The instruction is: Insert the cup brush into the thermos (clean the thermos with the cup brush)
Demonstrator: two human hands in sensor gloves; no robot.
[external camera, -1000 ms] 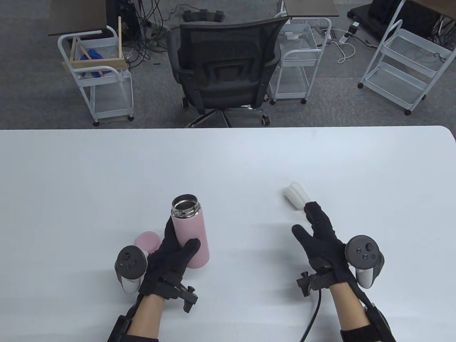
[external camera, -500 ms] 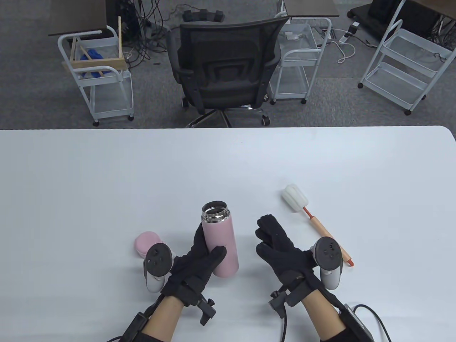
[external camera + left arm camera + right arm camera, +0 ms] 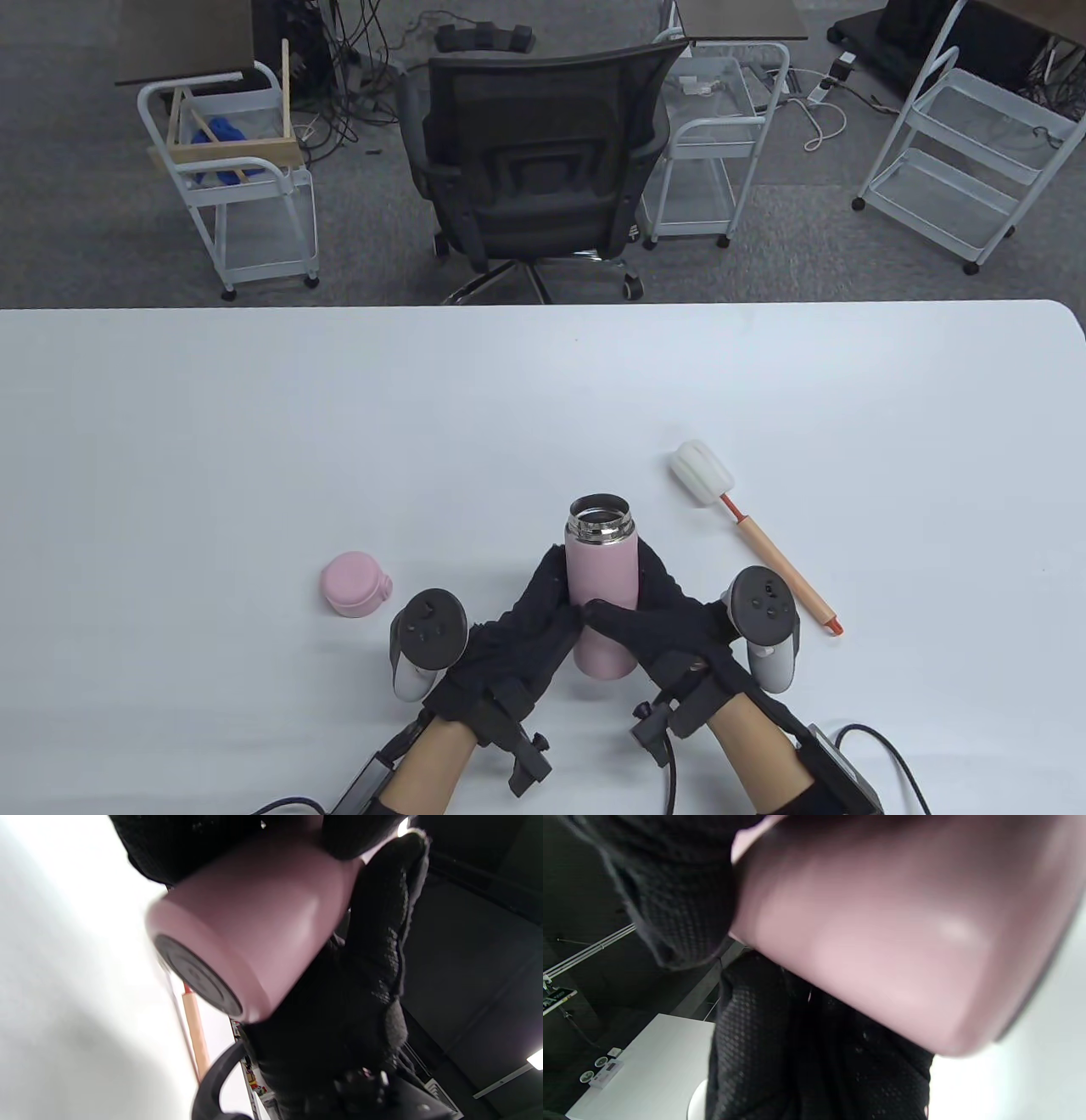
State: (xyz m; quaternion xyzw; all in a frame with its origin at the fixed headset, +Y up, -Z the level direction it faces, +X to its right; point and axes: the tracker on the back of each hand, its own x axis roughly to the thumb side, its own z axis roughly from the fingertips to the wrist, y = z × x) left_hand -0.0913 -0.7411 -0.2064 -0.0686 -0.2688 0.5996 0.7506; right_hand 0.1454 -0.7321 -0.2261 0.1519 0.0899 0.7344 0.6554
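Note:
The pink thermos [image 3: 601, 586] stands upright at the front middle of the table, its steel mouth [image 3: 601, 516] open. My left hand [image 3: 534, 615] grips its left side and my right hand [image 3: 657, 615] grips its right side and front. The left wrist view shows the thermos base [image 3: 237, 955] held in the gloves; the right wrist view shows its pink wall [image 3: 899, 942] close up. The cup brush [image 3: 751, 535] lies on the table to the right, white sponge head [image 3: 701, 472] at the far end, wooden handle [image 3: 785, 577] toward me. Neither hand touches it.
The pink thermos lid [image 3: 352, 584] lies on the table left of my left hand. An office chair [image 3: 530, 170] and white wire carts [image 3: 229, 187] stand beyond the table's far edge [image 3: 543, 306].
My left hand carried the thermos rightward to the front middle. My right hand left the brush, moved left and took hold of the thermos too.

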